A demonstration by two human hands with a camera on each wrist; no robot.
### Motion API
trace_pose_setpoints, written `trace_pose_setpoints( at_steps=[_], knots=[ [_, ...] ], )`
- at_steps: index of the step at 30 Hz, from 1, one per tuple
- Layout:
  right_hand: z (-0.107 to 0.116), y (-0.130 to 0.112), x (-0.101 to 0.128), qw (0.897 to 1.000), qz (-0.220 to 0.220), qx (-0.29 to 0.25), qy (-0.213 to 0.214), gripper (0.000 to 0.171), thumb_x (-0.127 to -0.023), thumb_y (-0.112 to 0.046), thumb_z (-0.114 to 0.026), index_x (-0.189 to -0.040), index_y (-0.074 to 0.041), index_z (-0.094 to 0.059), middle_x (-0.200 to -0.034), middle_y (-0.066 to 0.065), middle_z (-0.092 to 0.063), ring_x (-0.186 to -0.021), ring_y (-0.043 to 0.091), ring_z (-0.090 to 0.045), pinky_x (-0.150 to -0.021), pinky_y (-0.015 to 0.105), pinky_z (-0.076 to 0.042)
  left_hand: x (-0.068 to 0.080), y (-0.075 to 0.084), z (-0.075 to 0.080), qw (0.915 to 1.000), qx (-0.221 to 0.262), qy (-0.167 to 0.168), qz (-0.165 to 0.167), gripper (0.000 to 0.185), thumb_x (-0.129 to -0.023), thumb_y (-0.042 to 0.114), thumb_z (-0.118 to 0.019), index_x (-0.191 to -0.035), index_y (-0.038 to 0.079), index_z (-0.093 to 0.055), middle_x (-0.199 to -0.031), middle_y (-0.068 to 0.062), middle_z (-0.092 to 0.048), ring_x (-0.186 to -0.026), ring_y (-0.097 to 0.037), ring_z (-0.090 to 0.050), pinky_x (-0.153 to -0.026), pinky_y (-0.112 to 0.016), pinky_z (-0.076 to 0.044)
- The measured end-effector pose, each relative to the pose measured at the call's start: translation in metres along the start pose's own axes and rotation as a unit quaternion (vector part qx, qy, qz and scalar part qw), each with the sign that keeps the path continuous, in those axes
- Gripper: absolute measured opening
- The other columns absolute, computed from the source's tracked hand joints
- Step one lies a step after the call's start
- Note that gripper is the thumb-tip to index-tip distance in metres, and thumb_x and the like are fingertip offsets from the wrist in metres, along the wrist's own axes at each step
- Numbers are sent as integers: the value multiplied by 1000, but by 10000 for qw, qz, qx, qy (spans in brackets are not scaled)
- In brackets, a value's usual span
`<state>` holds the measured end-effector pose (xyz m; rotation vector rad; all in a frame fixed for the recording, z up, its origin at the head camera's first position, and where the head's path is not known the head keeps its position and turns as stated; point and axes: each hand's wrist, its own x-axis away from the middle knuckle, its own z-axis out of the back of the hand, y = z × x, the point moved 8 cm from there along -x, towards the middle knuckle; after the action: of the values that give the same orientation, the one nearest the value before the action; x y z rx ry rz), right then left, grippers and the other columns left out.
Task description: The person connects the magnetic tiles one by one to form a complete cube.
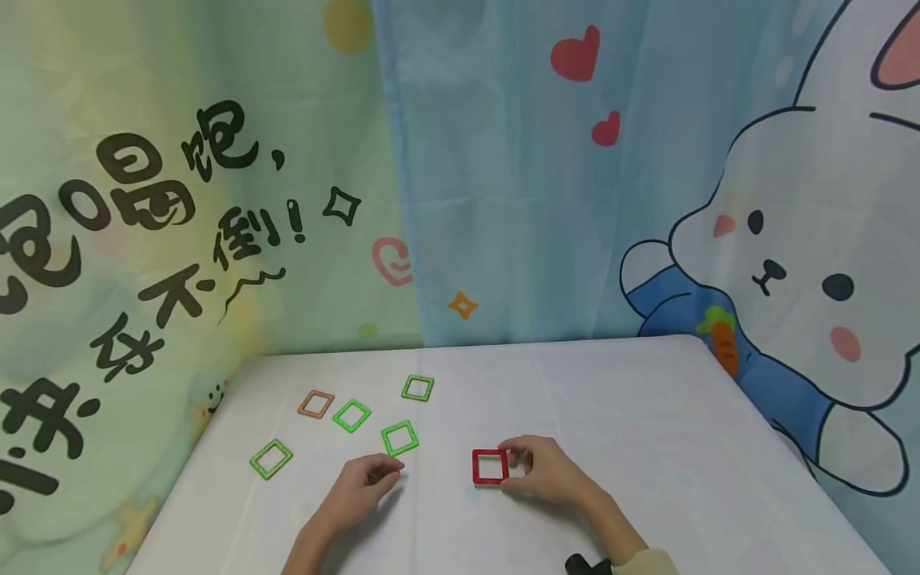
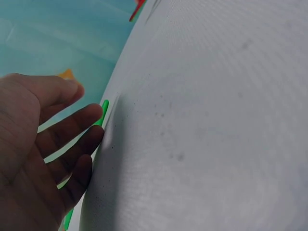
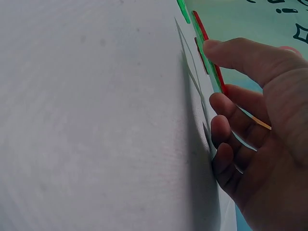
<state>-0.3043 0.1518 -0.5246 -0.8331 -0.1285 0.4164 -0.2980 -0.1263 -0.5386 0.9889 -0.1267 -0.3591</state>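
Note:
My right hand (image 1: 549,471) pinches the right side of a red square frame (image 1: 475,468) between thumb and fingers. In the right wrist view the red frame (image 3: 199,24) shows edge-on, with green along its edge; whether that is a second piece I cannot tell. My left hand (image 1: 365,485) holds nothing, its fingers loosely bent just above the table. Nearest to it lies a green square frame (image 1: 386,444), just beyond the fingertips. From the left wrist, a green edge (image 2: 105,109) appears behind the fingers (image 2: 79,122).
Farther left and back lie an orange square frame (image 1: 327,406) and more green frames (image 1: 259,470), spread apart. One green frame (image 1: 414,398) sits farthest back. A white cloth (image 1: 647,415) covers the table, and a printed curtain (image 1: 503,200) hangs behind it.

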Motion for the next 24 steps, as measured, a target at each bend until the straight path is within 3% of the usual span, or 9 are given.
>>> trace_pose_setpoints(
  at_steps=[12,16,24],
  knots=[
    [-7,0,-3,9999,-36,153,-67,46,-73,-16,-85,-114,-5,-68,-78,-6,-56,-72,14,-50,-65,27,-44,2,1,3,9997,60,121,-186,16,-94,16,-65,-106,6,-70,-93,2,-69,-77,-9,-61,-69,-26,-49],
    [-7,0,-2,9995,-249,195,-17,49,-73,-15,-85,-117,-4,-66,-77,-6,-55,-74,14,-49,-66,28,-43,3,1,5,9995,30,228,-212,16,-94,17,-66,-106,7,-69,-96,0,-67,-78,-11,-61,-67,-27,-50],
    [-2,-2,-1,9984,-515,214,79,54,-71,-12,-86,-118,1,-62,-79,-2,-54,-77,17,-49,-68,32,-43,-4,-3,22,9936,-605,956,70,25,-90,12,-69,-114,8,-64,-114,-9,-60,-85,-14,-61,-71,-29,-50]
  ],
)
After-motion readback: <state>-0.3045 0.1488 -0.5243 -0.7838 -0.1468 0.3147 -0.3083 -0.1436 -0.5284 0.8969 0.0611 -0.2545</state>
